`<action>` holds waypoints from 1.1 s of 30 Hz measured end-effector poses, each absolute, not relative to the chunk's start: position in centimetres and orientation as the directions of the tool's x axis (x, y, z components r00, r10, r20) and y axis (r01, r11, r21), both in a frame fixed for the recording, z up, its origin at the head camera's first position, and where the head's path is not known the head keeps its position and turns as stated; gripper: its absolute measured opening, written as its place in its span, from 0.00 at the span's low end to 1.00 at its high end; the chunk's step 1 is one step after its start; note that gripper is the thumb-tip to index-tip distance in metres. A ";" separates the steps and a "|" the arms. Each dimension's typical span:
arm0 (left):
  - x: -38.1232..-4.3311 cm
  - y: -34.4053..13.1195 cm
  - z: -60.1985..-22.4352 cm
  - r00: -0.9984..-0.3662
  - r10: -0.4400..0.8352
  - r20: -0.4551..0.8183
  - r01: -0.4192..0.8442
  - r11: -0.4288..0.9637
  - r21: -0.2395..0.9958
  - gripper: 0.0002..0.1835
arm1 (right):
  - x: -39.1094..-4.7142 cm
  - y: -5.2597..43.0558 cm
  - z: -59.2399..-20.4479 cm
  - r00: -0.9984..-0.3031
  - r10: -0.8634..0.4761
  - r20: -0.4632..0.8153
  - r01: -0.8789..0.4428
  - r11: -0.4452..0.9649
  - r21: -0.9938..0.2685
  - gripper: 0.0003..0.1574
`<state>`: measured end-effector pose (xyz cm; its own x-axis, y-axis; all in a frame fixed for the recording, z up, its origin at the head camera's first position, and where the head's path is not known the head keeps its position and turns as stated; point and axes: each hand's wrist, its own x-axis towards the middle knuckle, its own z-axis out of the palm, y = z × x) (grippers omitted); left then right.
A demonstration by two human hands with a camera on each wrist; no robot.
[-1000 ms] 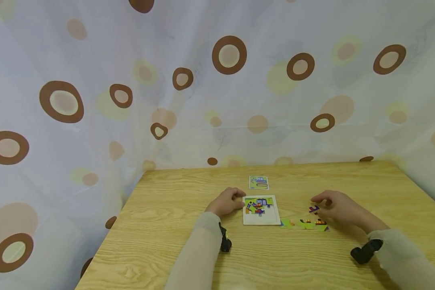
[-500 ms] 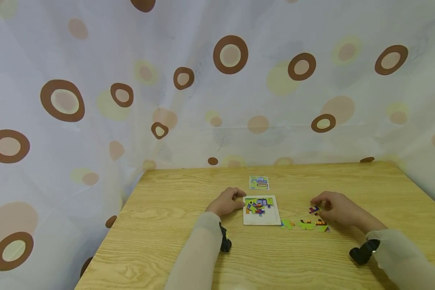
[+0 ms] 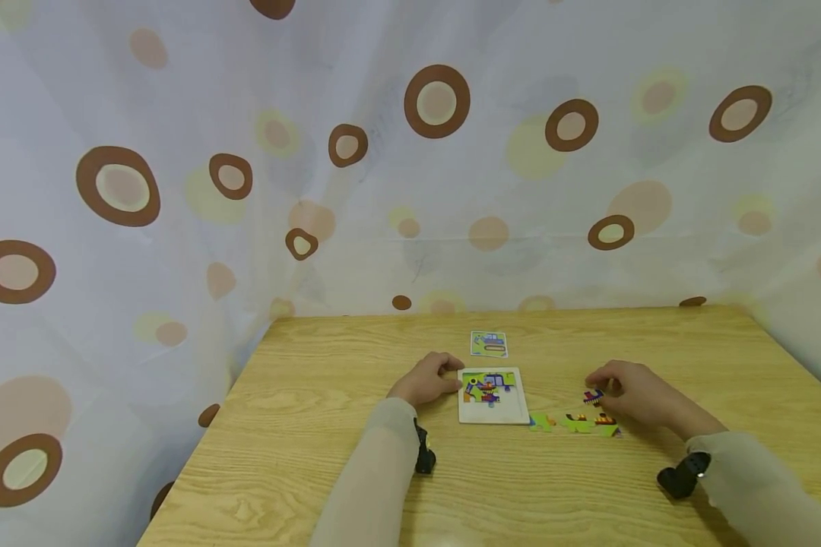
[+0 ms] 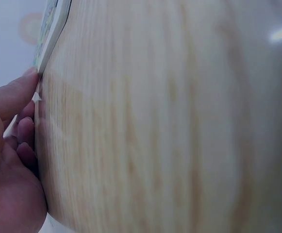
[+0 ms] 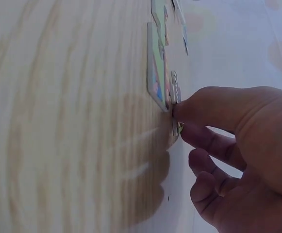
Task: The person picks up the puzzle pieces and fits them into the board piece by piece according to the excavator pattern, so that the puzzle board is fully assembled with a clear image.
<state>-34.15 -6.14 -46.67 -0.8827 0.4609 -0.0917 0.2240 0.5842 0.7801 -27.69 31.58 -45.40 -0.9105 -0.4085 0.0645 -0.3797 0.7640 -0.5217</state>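
Note:
Thumb and fingers of my left hand [image 3: 424, 380] rest at the left edge of a white puzzle tray [image 3: 475, 414]. In the left wrist view the thumb touches the edge of the tray [image 4: 53, 36]. Joined pieces [image 3: 482, 387] with part of a digger picture fill the tray's upper part; bare white shows below. To the right, my right hand [image 3: 639, 391] pinches a small dark puzzle piece [image 3: 592, 397] between thumb and forefinger, low over the table. The right wrist view shows the thumb tip against it, other fingers loosely bent and the piece mostly hidden.
Loose green pieces [image 3: 578, 423] with orange and black marks lie in a row right of the tray, just before the right hand. Behind the tray lies a small picture card [image 3: 489, 344]. A spotted curtain [image 3: 489, 232] hangs behind the wooden table [image 3: 520, 486].
The right hand stays almost in place, the piece turning slightly in its fingers. The left hand and the tray look unmoved.

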 end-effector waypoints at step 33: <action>-34.5 -6.3 -46.9 -0.877 0.472 -0.085 0.243 0.590 0.770 0.17 | -28.1 31.3 -44.7 -0.873 -0.463 0.152 -0.456 0.668 -0.587 0.19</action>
<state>-34.46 -6.28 -46.92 -0.8774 0.4722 -0.0851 0.2431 0.5905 0.7696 -28.06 31.30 -44.70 -0.8733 -0.4629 0.1519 -0.4564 0.6684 -0.5874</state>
